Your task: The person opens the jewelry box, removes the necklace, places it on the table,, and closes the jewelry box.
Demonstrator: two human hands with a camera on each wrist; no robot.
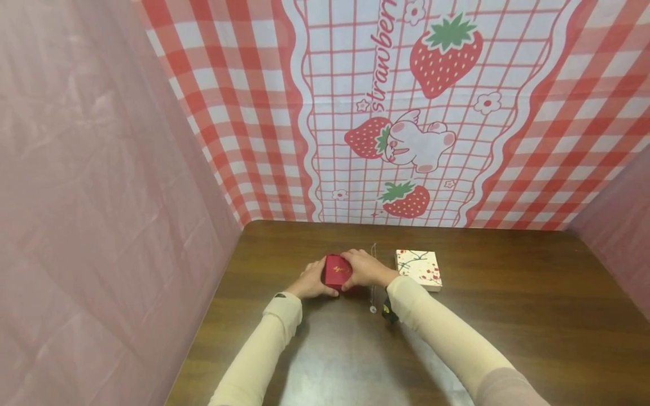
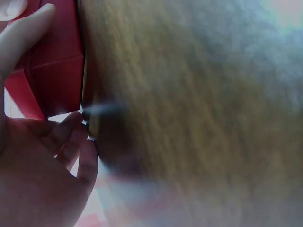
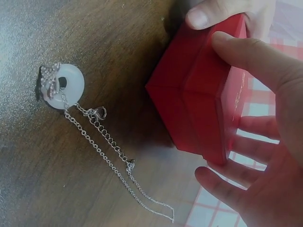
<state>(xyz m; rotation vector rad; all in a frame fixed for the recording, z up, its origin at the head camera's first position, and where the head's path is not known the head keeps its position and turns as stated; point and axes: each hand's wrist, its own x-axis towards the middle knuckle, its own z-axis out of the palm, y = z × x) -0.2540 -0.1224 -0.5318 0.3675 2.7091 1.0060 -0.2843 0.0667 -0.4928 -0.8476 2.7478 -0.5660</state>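
Note:
A small red gift box (image 1: pixel 336 273) with gold lettering on its top stands between both hands on the brown table. My left hand (image 1: pixel 311 282) holds it from the left, thumb at the near side. From the right, my right hand (image 1: pixel 365 269) grips its upper part, thumb on the near face and fingers across at the far side. The seam between lid and base shows in the right wrist view, and the lid looks closed. Beside the right hand lies a silver chain necklace (image 3: pixel 97 149) with a white ring pendant (image 3: pixel 75 85).
A flat cream box (image 1: pixel 420 270) with red flowers and green stems lies right of the necklace. Dark brown tabletop (image 1: pixel 508 316) surrounds these things. A red-and-white strawberry cloth (image 1: pixel 335 169) hangs behind, with pink cloth (image 1: pixel 101 197) on the left.

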